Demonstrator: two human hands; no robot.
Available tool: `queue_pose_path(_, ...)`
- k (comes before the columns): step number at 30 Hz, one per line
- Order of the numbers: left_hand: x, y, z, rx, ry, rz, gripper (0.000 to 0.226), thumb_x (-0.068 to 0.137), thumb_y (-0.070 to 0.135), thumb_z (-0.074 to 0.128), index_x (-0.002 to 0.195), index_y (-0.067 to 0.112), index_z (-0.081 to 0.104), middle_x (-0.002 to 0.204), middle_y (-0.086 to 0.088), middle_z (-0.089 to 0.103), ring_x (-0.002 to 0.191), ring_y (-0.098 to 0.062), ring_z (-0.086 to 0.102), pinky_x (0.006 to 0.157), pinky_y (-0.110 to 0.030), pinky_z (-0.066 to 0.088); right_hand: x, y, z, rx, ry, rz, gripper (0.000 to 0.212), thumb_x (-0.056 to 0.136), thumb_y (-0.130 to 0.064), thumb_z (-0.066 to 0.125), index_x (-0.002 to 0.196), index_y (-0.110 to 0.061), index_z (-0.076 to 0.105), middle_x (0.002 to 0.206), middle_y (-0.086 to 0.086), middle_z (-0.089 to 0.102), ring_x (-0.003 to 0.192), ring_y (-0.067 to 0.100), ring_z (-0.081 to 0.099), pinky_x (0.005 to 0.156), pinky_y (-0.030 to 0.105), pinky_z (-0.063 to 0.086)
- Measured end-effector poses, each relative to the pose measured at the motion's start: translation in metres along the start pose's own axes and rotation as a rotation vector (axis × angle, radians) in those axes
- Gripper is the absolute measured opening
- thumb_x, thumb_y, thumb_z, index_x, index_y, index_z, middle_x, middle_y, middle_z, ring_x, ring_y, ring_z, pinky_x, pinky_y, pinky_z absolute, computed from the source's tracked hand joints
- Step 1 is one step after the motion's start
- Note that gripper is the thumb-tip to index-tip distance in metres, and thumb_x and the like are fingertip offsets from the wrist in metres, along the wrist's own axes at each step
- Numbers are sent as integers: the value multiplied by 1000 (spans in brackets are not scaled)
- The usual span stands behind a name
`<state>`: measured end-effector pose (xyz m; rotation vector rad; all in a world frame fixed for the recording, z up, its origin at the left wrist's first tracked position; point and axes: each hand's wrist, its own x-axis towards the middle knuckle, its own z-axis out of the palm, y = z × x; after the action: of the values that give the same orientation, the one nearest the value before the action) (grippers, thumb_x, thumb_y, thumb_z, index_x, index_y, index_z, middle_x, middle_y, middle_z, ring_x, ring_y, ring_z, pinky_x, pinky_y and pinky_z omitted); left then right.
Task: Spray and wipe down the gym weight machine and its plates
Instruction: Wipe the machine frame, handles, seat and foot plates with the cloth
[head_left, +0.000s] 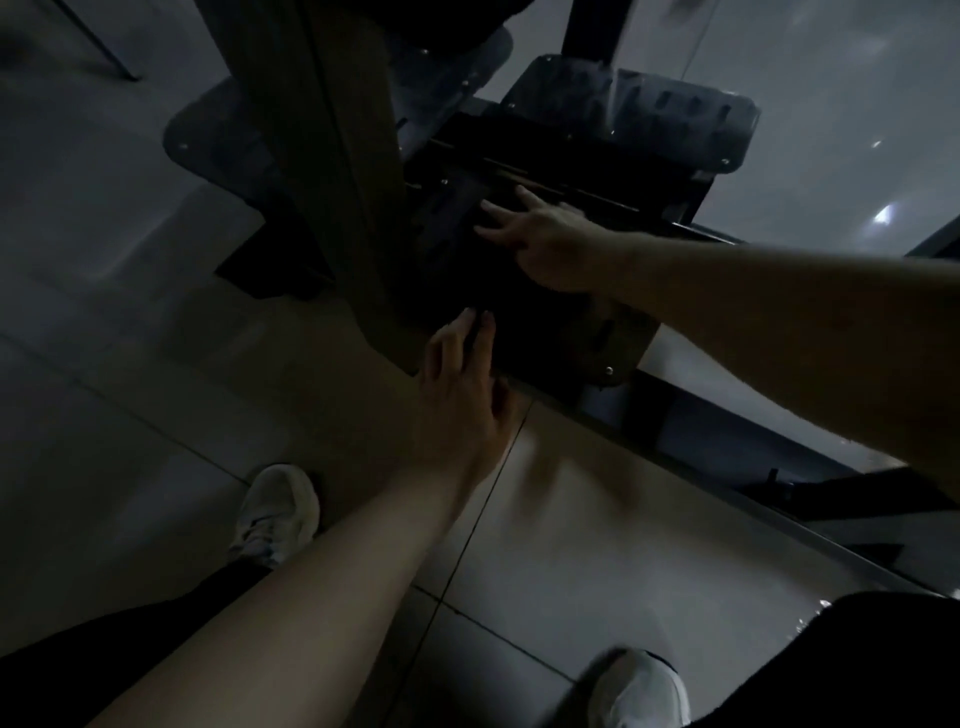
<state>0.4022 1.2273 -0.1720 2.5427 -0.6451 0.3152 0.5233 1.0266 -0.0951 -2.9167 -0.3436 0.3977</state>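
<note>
The scene is very dim. A dark gym weight machine stands on a tiled floor, with a thick upright post and a black stack of plates behind it. My right hand reaches in from the right, fingers spread flat on the dark top of the stack. My left hand comes up from below, its straight fingers touching the near edge of the same dark block beside the post. I cannot make out a cloth or a spray bottle in either hand.
Translucent guard panels flank the stack. A metal base rail runs diagonally to the lower right. My two white shoes stand on the pale floor tiles. A thin dark leg crosses the upper left.
</note>
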Motion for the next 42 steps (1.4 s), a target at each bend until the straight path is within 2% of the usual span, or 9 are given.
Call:
queue_pose_path(8,-1,-1,-5,-62,-44,11,75,85,13,59,156,6,35,162,-11,28,143,-31,34,107,-50,44,76,-51,-19,19,32,-67,58,105,-14,35,157,-40,31,171,-12,9,158,20,-1,123,53,9)
queue_pose_path(13,-10,3,1,9,-35,-66,83,84,13,64,160,14,29,165,-8,22,140,-32,33,110,-47,42,31,-30,8,75,77,-330,46,105,-25,43,149,-33,49,165,-9,31,155,13,17,127,47,14)
queue_pose_path(17,-11,12,7,105,-89,-123,89,83,21,64,161,11,23,163,-15,23,140,-35,25,112,-53,37,-23,2,37,197,263,-435,39,97,-6,56,132,-19,68,148,2,56,144,15,37,119,11,13)
queue_pose_path(22,-10,20,5,143,-133,-121,91,89,30,60,162,8,11,168,-10,7,148,-29,19,120,-43,26,-98,49,68,260,366,-308,59,87,10,66,133,-25,66,148,-15,53,146,11,42,112,57,40)
queue_pose_path(25,-10,22,6,71,-103,-151,83,89,31,53,161,9,18,169,-8,9,146,-26,20,118,-40,27,-123,51,66,219,336,-300,56,92,7,64,137,-28,63,151,-19,48,150,6,33,120,51,32)
queue_pose_path(29,-7,31,9,-29,-13,-227,76,87,35,33,158,8,31,166,-7,16,140,-27,32,112,-41,34,-94,25,44,226,280,-344,49,92,7,55,132,-16,68,148,-2,54,147,11,33,122,16,12)
queue_pose_path(33,-7,36,17,-111,72,-234,63,92,25,40,151,2,44,162,-19,28,128,-37,43,103,-43,38,-25,1,28,126,144,-375,54,96,8,48,143,-16,59,159,0,41,154,20,25,127,35,14)
queue_pose_path(37,-4,42,15,-167,33,-334,70,102,49,23,157,7,33,163,-19,26,139,-38,37,113,-48,33,12,-29,20,96,150,-355,50,104,-4,44,146,-29,55,163,-10,34,156,13,18,127,43,15)
queue_pose_path(42,0,58,19,-207,91,-423,70,103,51,46,157,8,34,164,-15,24,142,-33,32,117,-45,31,-55,2,45,176,344,-358,44,94,-5,54,130,-24,71,148,-5,56,145,18,43,114,53,39)
